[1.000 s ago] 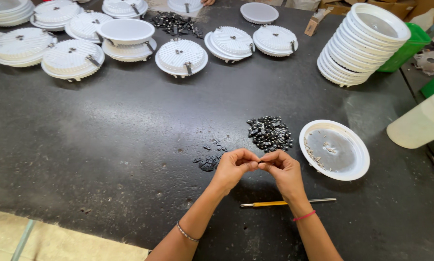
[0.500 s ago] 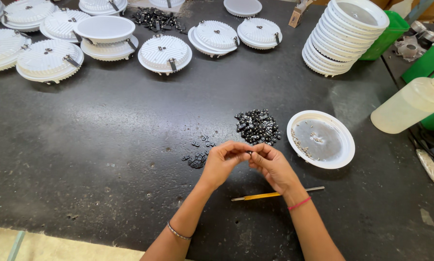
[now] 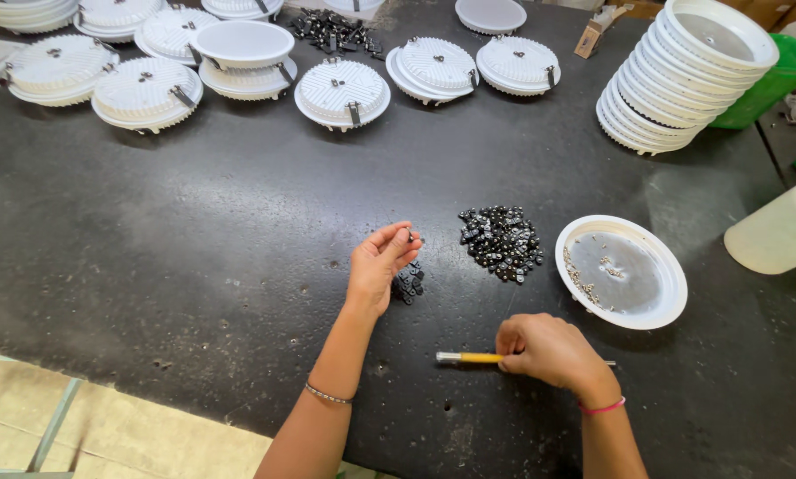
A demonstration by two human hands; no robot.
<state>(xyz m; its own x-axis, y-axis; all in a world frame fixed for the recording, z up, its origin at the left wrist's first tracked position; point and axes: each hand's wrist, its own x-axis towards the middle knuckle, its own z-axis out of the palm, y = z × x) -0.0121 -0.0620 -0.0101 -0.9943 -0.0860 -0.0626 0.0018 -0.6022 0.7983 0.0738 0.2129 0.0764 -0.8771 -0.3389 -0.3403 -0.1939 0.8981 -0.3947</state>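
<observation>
Over black tabletop (image 3: 194, 266), right hand (image 3: 549, 350) grips yellow screwdriver (image 3: 469, 357).

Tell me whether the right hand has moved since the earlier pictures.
Yes. The right hand has left the left hand and dropped toward the near table edge, now on the yellow screwdriver, below the white dish.

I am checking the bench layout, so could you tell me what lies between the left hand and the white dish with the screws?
In the head view, a heap of small black parts lies on the dark table between the left hand and the white dish.
</observation>
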